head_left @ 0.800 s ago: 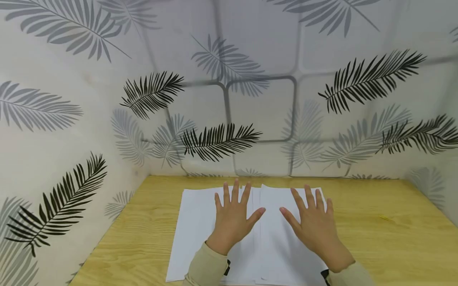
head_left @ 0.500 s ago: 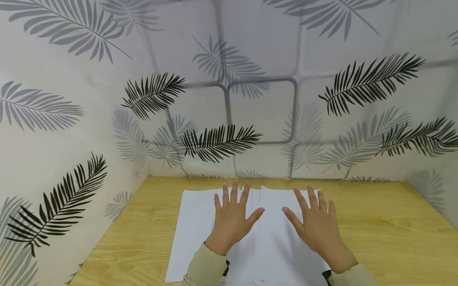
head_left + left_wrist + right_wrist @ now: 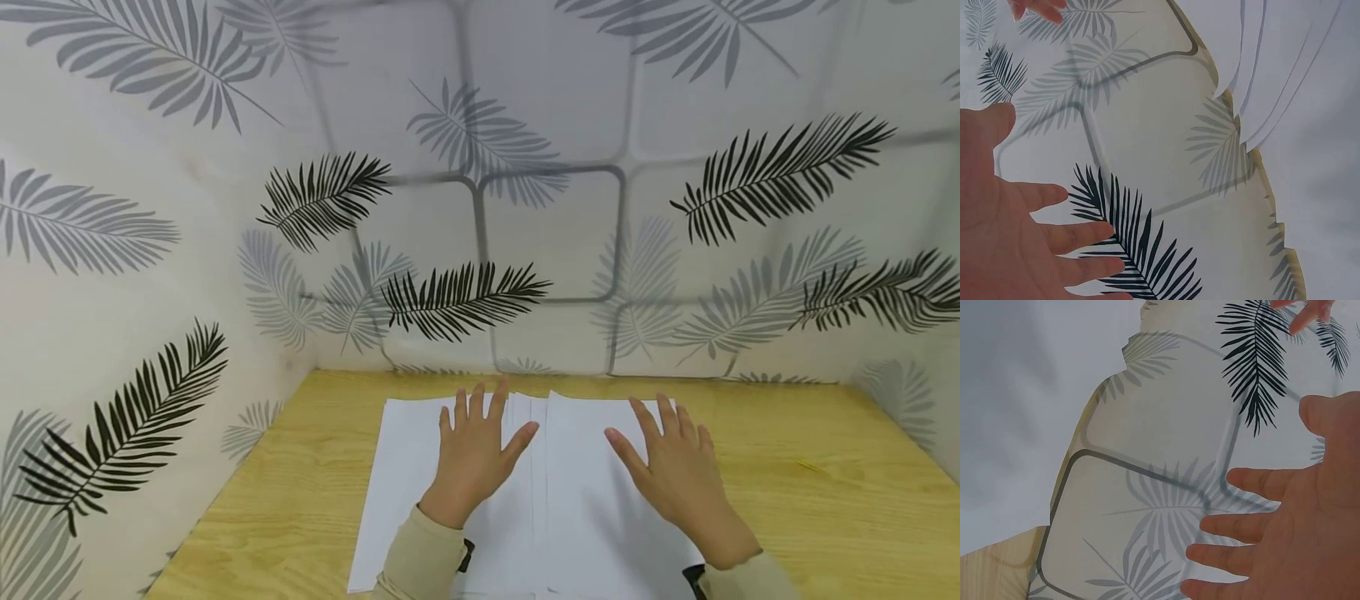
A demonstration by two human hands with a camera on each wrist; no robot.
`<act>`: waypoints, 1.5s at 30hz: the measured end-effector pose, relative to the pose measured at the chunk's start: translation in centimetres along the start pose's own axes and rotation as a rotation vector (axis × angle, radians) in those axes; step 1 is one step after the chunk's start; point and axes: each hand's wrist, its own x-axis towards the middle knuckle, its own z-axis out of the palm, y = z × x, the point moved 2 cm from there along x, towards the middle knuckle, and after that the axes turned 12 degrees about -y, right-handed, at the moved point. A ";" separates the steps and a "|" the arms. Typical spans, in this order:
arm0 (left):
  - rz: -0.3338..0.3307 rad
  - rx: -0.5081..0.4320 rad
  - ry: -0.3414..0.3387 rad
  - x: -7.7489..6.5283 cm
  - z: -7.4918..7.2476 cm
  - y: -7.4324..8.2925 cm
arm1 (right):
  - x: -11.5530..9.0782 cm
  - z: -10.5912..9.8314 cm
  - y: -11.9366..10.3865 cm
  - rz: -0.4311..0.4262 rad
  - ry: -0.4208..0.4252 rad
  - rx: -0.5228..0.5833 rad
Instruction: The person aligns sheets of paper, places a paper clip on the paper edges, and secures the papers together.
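Overlapping sheets of white paper (image 3: pixel 510 533) lie on the wooden table, with their edges showing near the middle. My left hand (image 3: pixel 472 458) hovers above the left part of the sheets, palm down, fingers spread. Over the right part is my right hand (image 3: pixel 678 475), also spread, its fingers slightly bent and its shadow falling on the paper. Both wrist views show a gap between palm and paper: the left hand (image 3: pixel 1016 231) and the right hand (image 3: pixel 1291 531) each hold nothing.
The wooden table (image 3: pixel 262 500) extends to both sides of the paper. A small yellow scrap (image 3: pixel 807 465) lies on its right part. Behind and to the left stands a pale wall covering (image 3: pixel 555 233) printed with dark and grey leaves. Beige sleeves (image 3: pixel 423 554) cover the forearms.
The hands have moved apart: my left hand has shifted a little to the left, my right hand to the right and slightly nearer. The paper has stayed in place.
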 end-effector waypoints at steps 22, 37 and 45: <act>-0.089 -0.144 0.034 0.3 -2.9 -4.8 | 0.4 -1.1 2.8 0.054 -0.044 0.146; -0.267 -0.289 -0.022 0.6 -3.3 -8.9 | 1.1 -1.0 5.6 0.061 -0.193 0.371; -0.369 -0.390 -0.118 0.2 -2.9 -11.6 | 1.1 -0.5 7.6 0.206 -0.310 0.422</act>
